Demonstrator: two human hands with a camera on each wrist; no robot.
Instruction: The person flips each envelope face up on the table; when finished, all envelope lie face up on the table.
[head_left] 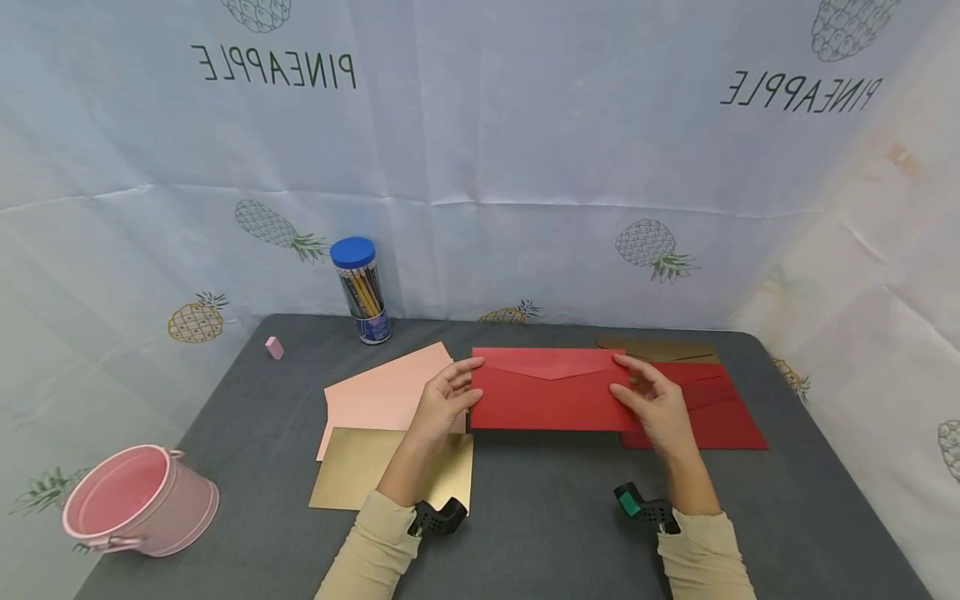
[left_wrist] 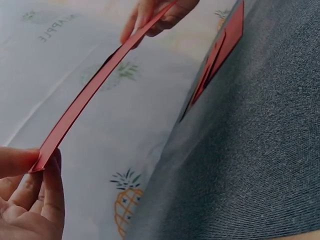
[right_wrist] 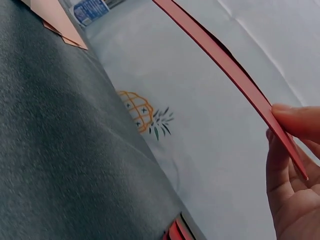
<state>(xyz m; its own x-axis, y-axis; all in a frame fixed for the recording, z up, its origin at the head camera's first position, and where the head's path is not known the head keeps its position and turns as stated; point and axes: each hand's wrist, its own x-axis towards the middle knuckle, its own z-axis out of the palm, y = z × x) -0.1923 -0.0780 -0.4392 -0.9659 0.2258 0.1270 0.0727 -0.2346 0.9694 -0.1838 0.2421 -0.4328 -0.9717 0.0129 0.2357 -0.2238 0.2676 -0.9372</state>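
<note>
A red envelope (head_left: 551, 390) hangs just above the grey table (head_left: 540, 517), flap side up, held at both short ends. My left hand (head_left: 444, 400) pinches its left end, my right hand (head_left: 654, 402) its right end. The left wrist view shows the red envelope (left_wrist: 95, 87) edge-on, with my left hand (left_wrist: 31, 187) pinching the near end and the right hand (left_wrist: 155, 15) at the far end. Seen from the right wrist, the red envelope (right_wrist: 225, 65) runs away from my right hand (right_wrist: 295, 170), thumb on top.
More red envelopes (head_left: 712, 408) and a brown one (head_left: 660, 347) lie to the right. Pink envelopes (head_left: 382, 392) and a gold one (head_left: 360, 475) lie to the left. A pencil jar (head_left: 362, 290), a pink eraser (head_left: 274, 347) and a pink bucket (head_left: 138, 498) stand further left.
</note>
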